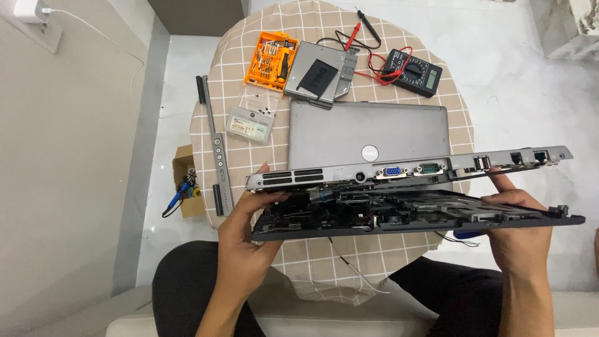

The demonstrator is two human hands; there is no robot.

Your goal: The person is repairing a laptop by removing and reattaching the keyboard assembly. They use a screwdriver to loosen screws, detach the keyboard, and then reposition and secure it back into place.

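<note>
I hold a partly taken-apart laptop base [412, 167] above the table, its rear port side up. The grey upper shell and the dark lower shell [399, 223] gape apart, with boards and wires showing between them. My left hand [246, 234] grips the left end, thumb in the gap. My right hand [515, 234] grips the right end, fingers between the two shells. Behind it a grey laptop lid [368, 131] lies flat on the table.
On the round table with a checked cloth [312, 25] lie an orange screwdriver kit [271, 60], a grey drive caddy [319, 76], a black multimeter with red and black leads [413, 71], a clear small box [251, 123] and a long grey trim strip [217, 150]. A cardboard box [186, 187] stands on the floor at left.
</note>
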